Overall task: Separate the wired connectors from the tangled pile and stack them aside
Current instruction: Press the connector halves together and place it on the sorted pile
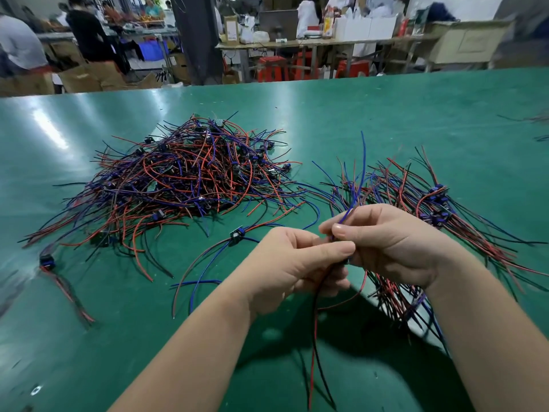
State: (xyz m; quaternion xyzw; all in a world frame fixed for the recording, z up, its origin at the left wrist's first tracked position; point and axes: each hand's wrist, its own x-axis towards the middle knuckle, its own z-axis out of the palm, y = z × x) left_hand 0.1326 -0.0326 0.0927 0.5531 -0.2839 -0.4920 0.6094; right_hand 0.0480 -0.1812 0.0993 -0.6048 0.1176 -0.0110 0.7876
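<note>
While its red and black leads are hanging toward the viewer, the left hand (297,263) and right hand (395,245) are pinching one small wired connector (315,322) between thumbs and curled fingers. It is best freed by drawing the wires straight before adding it to the aligned stack of connectors (430,203) just to the right. The tangled red, blue and black pile (184,176) is lying farther left.

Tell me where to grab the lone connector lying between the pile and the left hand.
Pinch the lone connector by its body from above, across its near and far sides. Its wires run off left and right, so those sides look free, and it lies flat on the table.
</note>
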